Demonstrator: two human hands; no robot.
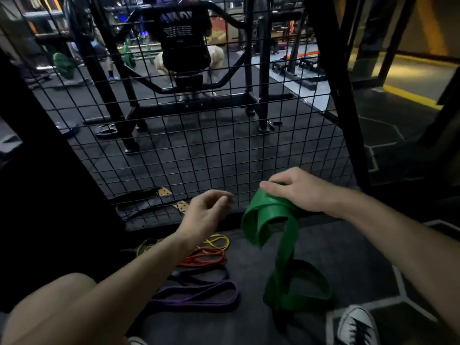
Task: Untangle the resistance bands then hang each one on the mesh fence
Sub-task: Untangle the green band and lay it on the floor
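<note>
My right hand (297, 189) grips the top of a wide green resistance band (281, 245), which hangs twisted down to the floor in front of the black mesh fence (211, 150). To its left, my left hand (206, 212) hovers with fingers loosely curled and nothing in it. On the dark floor below it lie a yellow band (219, 241), a red band (204, 257), a black band (199, 273) and a purple band (196, 295), overlapping in a loose pile. Nothing hangs on the visible part of the fence.
A thick black post (333, 95) frames the fence on the right, and a dark panel (37, 170) stands on the left. My shoe (358, 324) is at the lower right and my knee (49, 307) at the lower left. Behind the fence a person sits at a gym machine (184, 53).
</note>
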